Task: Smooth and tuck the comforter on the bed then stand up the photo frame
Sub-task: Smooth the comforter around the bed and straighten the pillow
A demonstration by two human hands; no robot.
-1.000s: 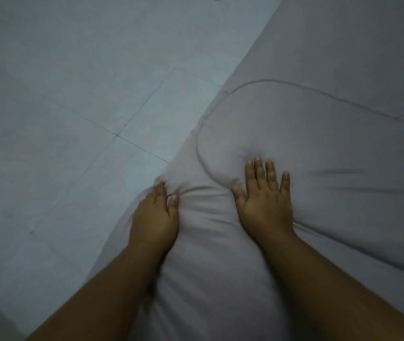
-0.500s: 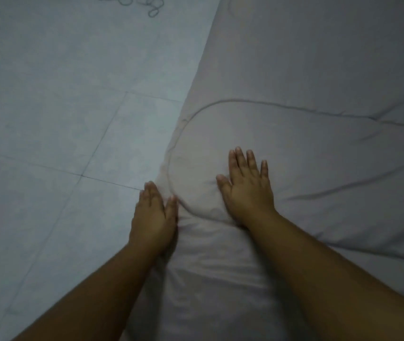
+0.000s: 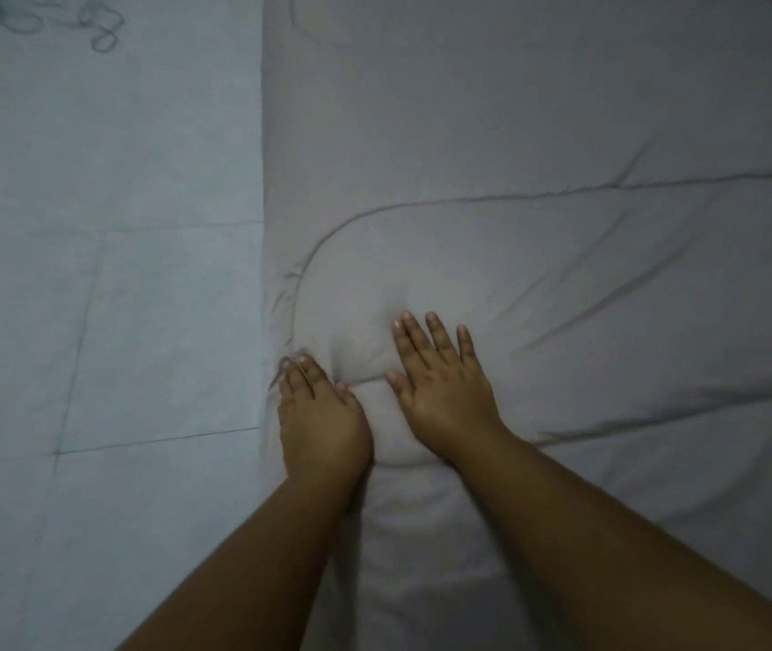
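Note:
A pale grey quilted comforter (image 3: 539, 148) covers the bed and fills the right two thirds of the view, with a curved stitched seam across it. My left hand (image 3: 323, 415) lies on its left edge, fingers together and pressing down where the fabric drops toward the floor. My right hand (image 3: 442, 382) rests flat on the comforter just inside the seam's curve, fingers spread, with a dent in the padding ahead of them. Neither hand grips the fabric. No photo frame is in view.
Light tiled floor (image 3: 92, 274) runs along the left side of the bed, with dark grout lines. A thin looped cord or wire (image 3: 102, 37) lies on the floor at the top left. A dark patch shows at the top right corner.
The view has swung so the bed edge now runs straight up. My left hand has gone from pinching the edge to pressing flat on it. The right hand stays flat inside the seam.

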